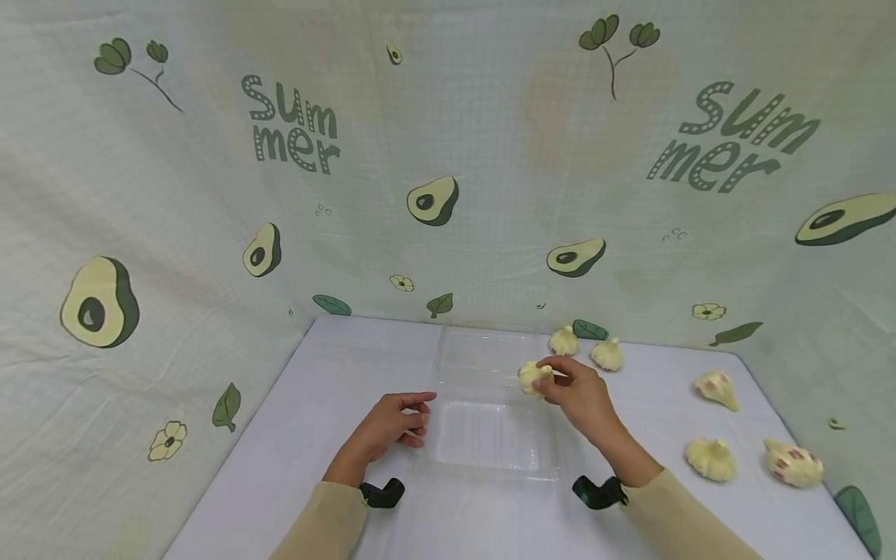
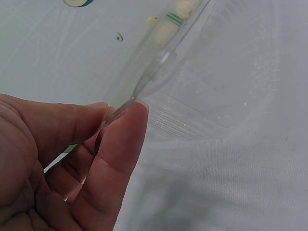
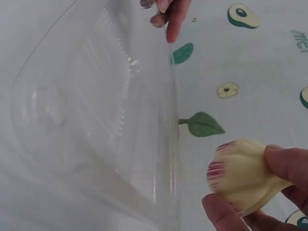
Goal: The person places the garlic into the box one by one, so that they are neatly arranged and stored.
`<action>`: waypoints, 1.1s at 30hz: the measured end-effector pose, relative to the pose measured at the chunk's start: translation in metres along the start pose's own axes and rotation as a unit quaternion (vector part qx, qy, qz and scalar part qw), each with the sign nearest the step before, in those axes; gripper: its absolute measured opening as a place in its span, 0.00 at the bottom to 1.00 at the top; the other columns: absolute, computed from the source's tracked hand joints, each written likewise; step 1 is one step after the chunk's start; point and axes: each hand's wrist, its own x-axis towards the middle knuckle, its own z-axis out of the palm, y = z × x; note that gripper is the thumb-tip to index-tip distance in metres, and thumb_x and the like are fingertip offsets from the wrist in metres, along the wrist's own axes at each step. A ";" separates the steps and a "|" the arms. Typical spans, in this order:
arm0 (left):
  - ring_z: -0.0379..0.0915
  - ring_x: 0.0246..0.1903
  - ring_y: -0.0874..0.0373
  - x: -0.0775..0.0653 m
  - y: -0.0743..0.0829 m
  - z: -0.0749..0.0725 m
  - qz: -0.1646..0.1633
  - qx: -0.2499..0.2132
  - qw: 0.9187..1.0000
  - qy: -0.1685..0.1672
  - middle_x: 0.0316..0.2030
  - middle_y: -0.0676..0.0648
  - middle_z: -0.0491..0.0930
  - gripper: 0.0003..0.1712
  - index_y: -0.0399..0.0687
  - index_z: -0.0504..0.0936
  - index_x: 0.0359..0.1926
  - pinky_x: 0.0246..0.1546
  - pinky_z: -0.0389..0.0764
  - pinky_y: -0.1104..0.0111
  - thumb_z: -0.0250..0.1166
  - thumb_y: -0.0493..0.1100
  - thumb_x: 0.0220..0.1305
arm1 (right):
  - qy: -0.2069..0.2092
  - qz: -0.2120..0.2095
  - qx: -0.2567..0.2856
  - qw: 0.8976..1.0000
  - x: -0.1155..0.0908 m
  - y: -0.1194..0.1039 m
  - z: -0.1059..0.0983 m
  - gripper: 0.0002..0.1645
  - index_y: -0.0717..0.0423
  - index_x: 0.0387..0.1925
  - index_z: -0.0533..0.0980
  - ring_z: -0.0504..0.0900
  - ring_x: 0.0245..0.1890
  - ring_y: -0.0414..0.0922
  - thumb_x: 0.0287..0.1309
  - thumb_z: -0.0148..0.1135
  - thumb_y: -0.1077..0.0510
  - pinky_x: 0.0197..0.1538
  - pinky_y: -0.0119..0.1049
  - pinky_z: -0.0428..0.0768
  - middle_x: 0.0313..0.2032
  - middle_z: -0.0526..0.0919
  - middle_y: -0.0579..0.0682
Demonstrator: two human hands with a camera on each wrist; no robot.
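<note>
A clear plastic clamshell container [image 1: 490, 435] lies unfolded on the table, its lid half [image 1: 488, 354] toward the back. My left hand [image 1: 395, 424] is at its left side; in the left wrist view, thumb and finger [image 2: 122, 137] pinch the thin plastic rim. My right hand [image 1: 577, 393] holds a garlic bulb [image 1: 532, 379] by thumb and fingertips above the container's right side. Purple streaks mark that bulb [image 3: 240, 175] in the right wrist view, where the container's clear wall [image 3: 144, 120] stands to its left.
Two garlic bulbs, one [image 1: 563, 341] and another [image 1: 607, 355], lie at the back, right of the lid. Farther right are a purple-tinged bulb [image 1: 715, 388], a pale bulb [image 1: 711, 459] and a streaked bulb [image 1: 794, 463]. A patterned cloth [image 1: 490, 155] hangs behind the white table [image 1: 336, 365].
</note>
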 end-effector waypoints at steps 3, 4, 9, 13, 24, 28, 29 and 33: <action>0.78 0.32 0.59 0.000 0.000 0.000 0.000 0.000 1.000 0.001 0.48 0.44 0.77 0.28 0.41 0.78 0.71 0.31 0.89 0.67 0.65 0.31 0.71 | -0.011 -0.004 0.016 1.000 0.003 -0.005 0.007 0.20 0.60 0.59 0.82 0.86 0.58 0.57 0.68 0.70 0.58 0.45 0.37 0.91 0.64 0.81 0.64; 0.78 0.32 0.59 0.000 0.000 0.000 0.000 -0.001 1.000 0.001 0.48 0.44 0.77 0.28 0.41 0.78 0.71 0.31 0.89 0.67 0.65 0.31 0.71 | -0.015 -0.005 0.022 1.000 0.004 -0.007 0.010 0.20 0.60 0.59 0.82 0.87 0.57 0.57 0.68 0.70 0.58 0.45 0.37 0.91 0.63 0.82 0.64; 0.78 0.32 0.59 0.000 0.000 0.001 -0.002 -0.004 1.000 0.002 0.48 0.44 0.77 0.28 0.41 0.78 0.71 0.31 0.89 0.67 0.65 0.31 0.71 | -0.027 -0.001 0.046 0.999 0.006 -0.016 0.024 0.20 0.59 0.59 0.84 0.88 0.55 0.54 0.69 0.70 0.56 0.46 0.40 0.91 0.59 0.85 0.60; 0.78 0.32 0.58 0.001 -0.001 0.001 -0.005 -0.005 1.000 0.003 0.47 0.44 0.77 0.28 0.41 0.78 0.71 0.31 0.89 0.67 0.65 0.31 0.71 | -0.025 0.004 0.055 0.998 0.006 -0.020 0.038 0.18 0.60 0.55 0.85 0.88 0.56 0.55 0.66 0.72 0.58 0.45 0.42 0.91 0.56 0.87 0.59; 0.79 0.32 0.58 0.001 0.000 0.001 -0.020 -0.003 1.000 0.012 0.48 0.44 0.78 0.29 0.44 0.79 0.71 0.32 0.89 0.66 0.66 0.32 0.70 | -0.036 0.017 0.070 0.997 0.005 -0.023 0.089 0.15 0.59 0.50 0.87 0.90 0.46 0.49 0.62 0.73 0.60 0.40 0.41 0.91 0.57 0.86 0.62; 0.79 0.32 0.58 0.001 0.000 0.002 -0.019 -0.005 1.000 0.012 0.47 0.44 0.78 0.28 0.43 0.79 0.70 0.31 0.89 0.65 0.66 0.31 0.70 | -0.037 0.010 0.071 0.997 0.006 -0.017 0.104 0.14 0.61 0.48 0.87 0.91 0.40 0.48 0.60 0.74 0.61 0.36 0.39 0.90 0.56 0.86 0.64; 0.79 0.32 0.58 0.001 0.000 0.002 -0.018 -0.006 1.000 0.011 0.47 0.44 0.78 0.28 0.43 0.79 0.70 0.31 0.89 0.65 0.66 0.31 0.70 | -0.036 0.008 0.069 0.997 0.006 -0.015 0.107 0.14 0.61 0.47 0.87 0.91 0.39 0.48 0.60 0.74 0.61 0.35 0.38 0.90 0.56 0.86 0.64; 0.79 0.32 0.58 0.001 0.001 0.003 -0.017 -0.005 1.000 0.011 0.47 0.44 0.78 0.28 0.43 0.79 0.71 0.31 0.89 0.66 0.66 0.31 0.70 | -0.029 -0.001 0.050 0.998 0.007 -0.008 0.118 0.13 0.60 0.45 0.88 0.90 0.39 0.47 0.58 0.75 0.61 0.32 0.35 0.88 0.53 0.88 0.64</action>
